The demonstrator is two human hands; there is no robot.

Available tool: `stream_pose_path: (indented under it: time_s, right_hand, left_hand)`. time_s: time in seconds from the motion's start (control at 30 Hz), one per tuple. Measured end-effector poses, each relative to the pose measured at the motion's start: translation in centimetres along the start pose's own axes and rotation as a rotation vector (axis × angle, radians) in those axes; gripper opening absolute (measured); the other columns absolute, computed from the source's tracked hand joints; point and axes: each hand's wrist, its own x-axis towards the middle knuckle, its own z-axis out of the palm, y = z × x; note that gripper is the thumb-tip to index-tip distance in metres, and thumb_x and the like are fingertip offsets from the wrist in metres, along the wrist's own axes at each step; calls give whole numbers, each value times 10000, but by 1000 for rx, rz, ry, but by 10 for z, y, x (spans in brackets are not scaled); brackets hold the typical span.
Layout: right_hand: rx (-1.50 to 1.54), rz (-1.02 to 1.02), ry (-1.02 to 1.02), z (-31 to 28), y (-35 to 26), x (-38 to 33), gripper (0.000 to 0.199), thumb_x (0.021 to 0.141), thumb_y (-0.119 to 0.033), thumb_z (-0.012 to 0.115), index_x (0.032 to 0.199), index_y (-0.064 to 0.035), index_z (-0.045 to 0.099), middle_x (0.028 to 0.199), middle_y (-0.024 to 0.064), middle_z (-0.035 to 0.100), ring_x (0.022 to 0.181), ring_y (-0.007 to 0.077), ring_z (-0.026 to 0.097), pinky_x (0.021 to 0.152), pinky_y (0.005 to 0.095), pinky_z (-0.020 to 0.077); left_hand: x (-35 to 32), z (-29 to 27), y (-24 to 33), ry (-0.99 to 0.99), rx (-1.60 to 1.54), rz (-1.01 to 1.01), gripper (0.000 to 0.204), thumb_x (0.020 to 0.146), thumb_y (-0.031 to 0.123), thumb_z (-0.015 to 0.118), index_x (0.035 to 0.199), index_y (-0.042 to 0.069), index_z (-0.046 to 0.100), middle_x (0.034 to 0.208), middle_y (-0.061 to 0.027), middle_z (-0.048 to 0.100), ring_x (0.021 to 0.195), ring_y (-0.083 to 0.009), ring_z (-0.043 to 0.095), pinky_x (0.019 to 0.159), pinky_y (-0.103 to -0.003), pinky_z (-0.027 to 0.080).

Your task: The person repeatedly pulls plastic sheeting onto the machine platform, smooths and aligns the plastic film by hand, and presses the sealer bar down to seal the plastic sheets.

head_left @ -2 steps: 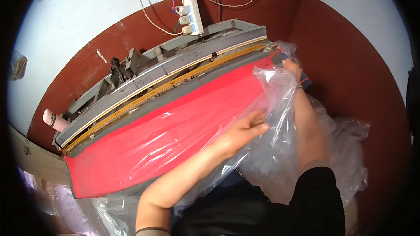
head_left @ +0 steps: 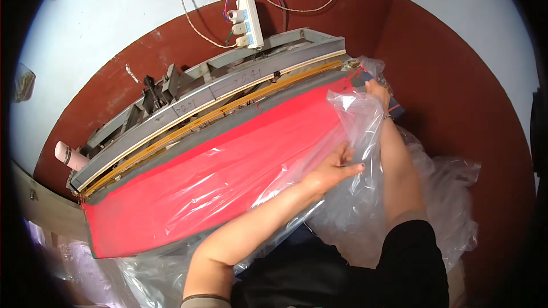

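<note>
Clear plastic film (head_left: 365, 137) lies in wrinkles over a long red work surface (head_left: 188, 205) and bunches up at its right end. My left hand (head_left: 334, 171) is over the film near the right part of the red surface. Its fingers are spread and its thumb stands apart, with nothing gripped. At the far right corner my right hand (head_left: 378, 92) is closed, with the gathered upper edge of the film at its fingers. The fingertips are partly hidden there.
Behind the red surface runs a long grey metal frame (head_left: 234, 82) with a yellow strip (head_left: 251, 98) along it. A white power strip (head_left: 249, 21) with plugs hangs above on cords. A pink cylinder (head_left: 69, 155) sticks out at the left end. More film (head_left: 445, 194) hangs at right.
My left hand has moved a little to the right across the film, its thumb now further out. The right hand stays at the far corner.
</note>
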Motion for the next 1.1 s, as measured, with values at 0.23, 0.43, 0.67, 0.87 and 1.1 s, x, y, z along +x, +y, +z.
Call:
stream_pose_path:
  time_s: [0.23, 0.43, 0.67, 0.87, 1.1]
  right_hand:
    - [-83, 25, 11, -2, -5, 0, 255, 859, -289, 449, 820, -49, 528, 717, 218, 588, 708, 404, 568, 628, 508, 419]
    - [-70, 13, -18, 0, -2, 0, 257, 860, -328, 452, 857, -89, 545, 722, 206, 590, 714, 400, 568, 630, 492, 430]
    - [-145, -21, 34, 10, 2, 2, 254, 871, -311, 422, 835, -85, 531, 752, 198, 586, 762, 407, 547, 617, 505, 397]
    - [-119, -46, 26, 12, 7, 2, 266, 880, -322, 412, 898, -114, 576, 746, 185, 589, 713, 389, 554, 609, 483, 410]
    - [-22, -19, 1, 20, 15, 5, 299, 889, -342, 402, 912, -83, 550, 719, 196, 573, 697, 397, 547, 582, 478, 390]
  left_hand:
    - [-66, -3, -14, -340, 205, -1, 98, 845, 131, 546, 824, 46, 502, 779, 27, 459, 757, -62, 413, 686, -232, 358]
    - [-225, -45, 90, 262, -355, 650, 239, 662, 101, 617, 818, 89, 436, 804, -115, 551, 578, -206, 516, 556, -322, 434]
    - [-221, -41, -34, 159, 508, 74, 342, 774, 142, 595, 1081, 10, 518, 1041, -123, 546, 969, -219, 522, 859, -345, 407]
    - [-343, -100, 95, 985, 747, 237, 164, 797, 190, 585, 878, 79, 497, 761, -16, 538, 652, -125, 539, 611, -315, 471]
    - [-368, -112, -57, 952, 633, -36, 309, 904, 153, 358, 1171, 14, 426, 1150, -92, 466, 1073, -203, 433, 945, -300, 336]
